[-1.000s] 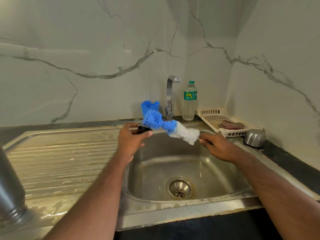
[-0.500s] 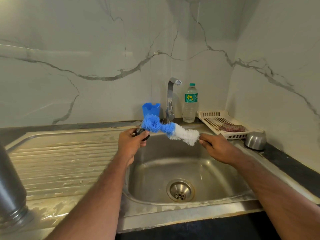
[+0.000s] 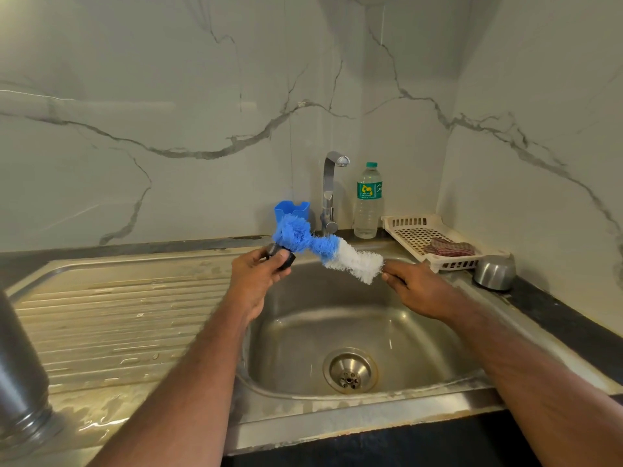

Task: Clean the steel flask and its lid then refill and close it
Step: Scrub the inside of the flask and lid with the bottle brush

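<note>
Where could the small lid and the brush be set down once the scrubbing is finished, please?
The ribbed drainboard is bare between the steel flask at the left edge and the sink basin. The basin floor around the drain is free too. The right back corner is crowded: water bottle, white basket, steel cup.

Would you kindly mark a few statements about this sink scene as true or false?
1. The left hand holds a small dark lid. True.
2. The right hand holds the bottle brush by its blue bristles. False: it grips the handle end, beyond the white bristles.
3. Water is running from the tap. False: no stream is visible.
4. A plastic water bottle stands right of the tap. True.
5. The steel bowl lies inside the sink basin. False: it sits upside down on the counter beside the cream tray.
</note>
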Demonstrator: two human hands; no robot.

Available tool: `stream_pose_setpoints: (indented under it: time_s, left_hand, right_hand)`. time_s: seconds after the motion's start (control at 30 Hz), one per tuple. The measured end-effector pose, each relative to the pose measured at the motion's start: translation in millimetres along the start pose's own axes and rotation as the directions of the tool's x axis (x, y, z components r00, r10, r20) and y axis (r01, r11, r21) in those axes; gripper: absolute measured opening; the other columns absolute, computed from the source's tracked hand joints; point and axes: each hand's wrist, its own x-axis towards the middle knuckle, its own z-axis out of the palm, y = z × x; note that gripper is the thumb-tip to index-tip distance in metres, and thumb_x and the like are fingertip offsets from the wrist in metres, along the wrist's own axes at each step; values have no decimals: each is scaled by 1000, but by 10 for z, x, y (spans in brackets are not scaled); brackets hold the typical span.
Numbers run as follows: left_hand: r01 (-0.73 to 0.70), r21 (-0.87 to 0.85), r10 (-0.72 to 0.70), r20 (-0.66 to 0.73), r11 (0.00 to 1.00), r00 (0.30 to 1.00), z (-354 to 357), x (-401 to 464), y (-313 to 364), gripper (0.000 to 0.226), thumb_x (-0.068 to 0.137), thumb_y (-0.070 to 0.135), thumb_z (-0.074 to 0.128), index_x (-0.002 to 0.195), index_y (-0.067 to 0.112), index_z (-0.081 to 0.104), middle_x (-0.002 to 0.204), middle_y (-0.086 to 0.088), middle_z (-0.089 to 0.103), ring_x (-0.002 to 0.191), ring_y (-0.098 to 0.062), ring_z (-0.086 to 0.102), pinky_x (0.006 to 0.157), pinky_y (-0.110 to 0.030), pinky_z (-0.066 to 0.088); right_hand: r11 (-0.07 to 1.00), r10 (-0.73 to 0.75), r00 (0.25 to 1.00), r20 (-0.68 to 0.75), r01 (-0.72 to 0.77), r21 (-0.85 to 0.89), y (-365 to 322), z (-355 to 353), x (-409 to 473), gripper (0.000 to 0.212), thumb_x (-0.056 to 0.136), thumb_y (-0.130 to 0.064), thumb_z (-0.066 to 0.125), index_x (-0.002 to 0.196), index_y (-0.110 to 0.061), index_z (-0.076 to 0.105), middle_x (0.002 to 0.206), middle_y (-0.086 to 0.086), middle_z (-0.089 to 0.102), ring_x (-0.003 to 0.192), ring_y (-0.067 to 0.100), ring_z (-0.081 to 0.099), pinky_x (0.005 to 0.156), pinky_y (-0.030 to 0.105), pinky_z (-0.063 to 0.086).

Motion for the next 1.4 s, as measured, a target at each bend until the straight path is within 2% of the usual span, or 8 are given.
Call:
stream_pose_setpoints:
  time_s: [0.43,0.57,0.73,0.83,1.0,1.13,1.23,1.4]
  left_hand:
    - [-48,149,38,70,988,997,140,-85,-9,26,85,6,78,109,4,72,107,-15,75,96,-23,75,80,-29,62]
    - [-99,161,110,-58,982,992,27,-20,24,24,80,5,83,98,16,72,102,-11,76,94,-24,76,82,-33,62]
    - [-217,660,298,-11,719,954,30,-54,15,54,70,7,90,119,14,71,104,2,71,88,-16,68,83,-27,53]
    - [-307,699,374,61,646,925,85,-71,44,60,68,2,90,123,12,69,104,5,67,96,-15,66,84,-23,50]
    - [-312,468,280,138,827,950,-25,-61,110,66,68,-12,84,125,16,67,120,2,69,111,-10,65,97,-26,55]
    - [-101,-7,100,185,995,978,-23,-93,118,56,80,-16,70,128,12,63,122,-4,72,117,-22,68,100,-34,54]
    - [79,-331,20,285,940,958,-2,-141,166,44,89,-2,61,133,1,56,129,-16,68,120,-30,65,98,-35,56]
    - [143,-480,-59,187,865,981,1,-123,189,33,99,13,57,123,-9,59,127,-31,64,115,-37,68,90,-32,60]
  right_hand:
    - [999,27,999,-29,-28,-40,-66,-1,11,15,106,-26,48,102,-23,63,76,-14,56,73,1,53,62,25,37]
    - [998,65,998,0,-65,-14,51,-64,-33,18,106,-27,48,101,-20,65,73,-9,59,68,6,55,61,26,36]
    - [998,42,999,4,-42,-50,-21,-23,-23,17,105,-29,49,91,-26,57,74,-15,55,71,3,53,63,29,38]
    - [994,96,995,-40,-98,-52,-18,-13,5,19,105,-30,47,91,-24,59,73,-9,58,70,7,55,63,33,44]
    - [986,162,987,8,-162,35,59,-102,-48,28,105,-25,49,78,-31,54,70,-3,59,67,16,55,58,30,37]
    - [974,170,985,38,-174,143,42,-82,-36,21,105,-23,50,90,-23,65,75,-5,59,73,14,54,62,29,37]
    - [961,159,984,84,-174,216,-2,-58,-21,21,106,-23,49,101,-13,67,83,-6,61,81,14,56,67,25,39]
    - [974,117,992,53,-125,189,-78,-47,-25,20,106,-26,49,97,-30,66,84,-12,63,79,5,57,68,25,42]
